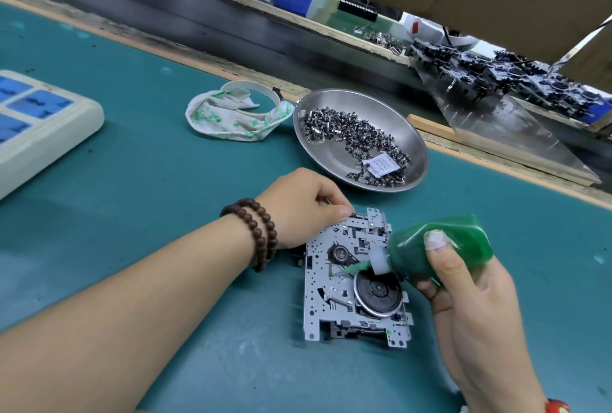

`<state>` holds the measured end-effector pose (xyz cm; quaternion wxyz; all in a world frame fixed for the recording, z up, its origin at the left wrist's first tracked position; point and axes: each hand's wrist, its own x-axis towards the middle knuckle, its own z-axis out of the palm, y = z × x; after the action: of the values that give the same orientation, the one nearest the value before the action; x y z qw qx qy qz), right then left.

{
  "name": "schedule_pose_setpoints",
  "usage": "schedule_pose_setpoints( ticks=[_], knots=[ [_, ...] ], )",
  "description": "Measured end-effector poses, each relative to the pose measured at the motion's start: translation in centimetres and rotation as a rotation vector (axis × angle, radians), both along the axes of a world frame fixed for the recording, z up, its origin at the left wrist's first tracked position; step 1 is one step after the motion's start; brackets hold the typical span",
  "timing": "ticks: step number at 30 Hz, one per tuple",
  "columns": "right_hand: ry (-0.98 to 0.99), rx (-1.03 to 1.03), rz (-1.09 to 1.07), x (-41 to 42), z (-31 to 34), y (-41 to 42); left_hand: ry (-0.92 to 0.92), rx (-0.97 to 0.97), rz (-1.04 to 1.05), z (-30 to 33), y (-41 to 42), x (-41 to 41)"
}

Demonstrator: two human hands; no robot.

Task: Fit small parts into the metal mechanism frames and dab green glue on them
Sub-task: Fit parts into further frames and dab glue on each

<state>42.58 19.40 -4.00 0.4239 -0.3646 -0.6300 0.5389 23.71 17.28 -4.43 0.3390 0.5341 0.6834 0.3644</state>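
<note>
A silver metal mechanism frame (318, 283) with a black flywheel (377, 291) lies flat on the green mat in the lower middle. My left hand (304, 207) grips the frame's far left corner with fingers curled on its edge. My right hand (463, 283) squeezes a green glue bottle (414, 243), tilted with its white cap and green nozzle (356, 268) touching the frame's middle. A steel dish (334, 99) behind the frame holds several small dark parts (347, 129) and a white paper label.
A white cloth (228, 118) stained green lies with a tape roll at the back centre. A beige and blue tray (49, 121) sits at the left. Several assembled mechanisms (516, 78) are stacked at the back right beyond a wooden rail.
</note>
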Motion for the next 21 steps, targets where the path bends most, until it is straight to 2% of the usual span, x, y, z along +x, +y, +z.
schedule_pose_setpoints(
  ticks=[2, 6, 9, 21],
  knots=[
    [0.068, -0.057, -0.014, 0.0, 0.1, 0.0, -0.003, 0.001, 0.002, 0.0, 0.0, 0.0],
    [0.362, -0.3, -0.064, 0.2, 0.5, 0.4, -0.002, 0.007, 0.0, 0.0, 0.0, 0.0],
    [0.488, -0.435, -0.133, 0.4, 1.1, 0.7, 0.007, 0.015, -0.004, 0.0, 0.0, 0.0],
    [0.472, -0.648, -0.114, 0.7, 1.1, 1.3, 0.035, 0.071, 0.009, -0.6, -0.2, -0.1]
  ],
)
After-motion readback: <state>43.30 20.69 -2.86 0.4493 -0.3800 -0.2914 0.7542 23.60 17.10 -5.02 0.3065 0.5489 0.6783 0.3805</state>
